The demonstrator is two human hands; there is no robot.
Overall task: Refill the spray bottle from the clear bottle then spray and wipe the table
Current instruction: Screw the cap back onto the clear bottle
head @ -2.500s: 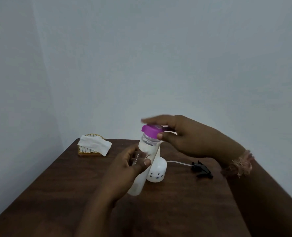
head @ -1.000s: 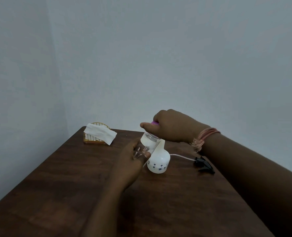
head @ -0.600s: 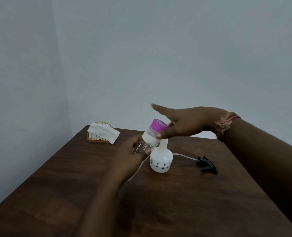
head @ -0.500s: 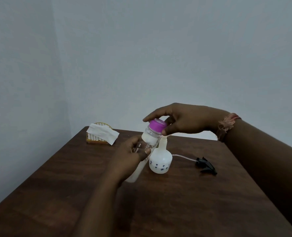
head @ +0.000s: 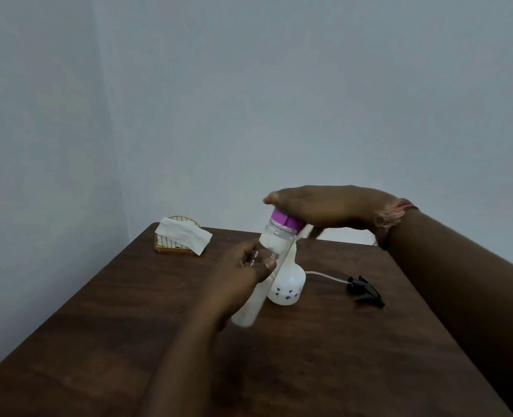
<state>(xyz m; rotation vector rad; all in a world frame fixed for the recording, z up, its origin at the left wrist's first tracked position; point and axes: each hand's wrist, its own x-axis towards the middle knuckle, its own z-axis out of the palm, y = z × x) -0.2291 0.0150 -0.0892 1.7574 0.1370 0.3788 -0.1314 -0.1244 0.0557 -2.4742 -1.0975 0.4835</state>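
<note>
Head view, one frame: a dark wooden bench [head: 324,356] fills the lower half of the frame, set into the corner of two pale grey walls [head: 279,85]. At centre frame the left hand [head: 240,278] grips a clear bottle [head: 267,266] round its middle, fingers and thumb curled about the body; the bottle is tilted, its purple cap [head: 285,221] leaning toward the upper right and its base pointing toward the lower left, off the bench surface. White printed lettering shows on the bottle wall between the fingers, too small to read. The right hand [head: 324,209] lies over the cap from the right side of the frame, fingers extended across its top and touching it; whether the thumb also closes under the cap cannot be told, as that part is blurred. A frayed pinkish band [head: 393,212] circles the right wrist. Directly behind and just right of the clear bottle stands a small white spray bottle [head: 288,287], upright on the bench, round-bodied with small blue flower marks and a narrow neck, its top open. To its right, lower right of centre, lies the black spray head [head: 366,291] on its side, its thin clear tube [head: 324,273] running left toward the white bottle. At the far left corner of the bench sits a small gold wire holder [head: 171,246] with a white tissue [head: 184,236] draped over it.
</note>
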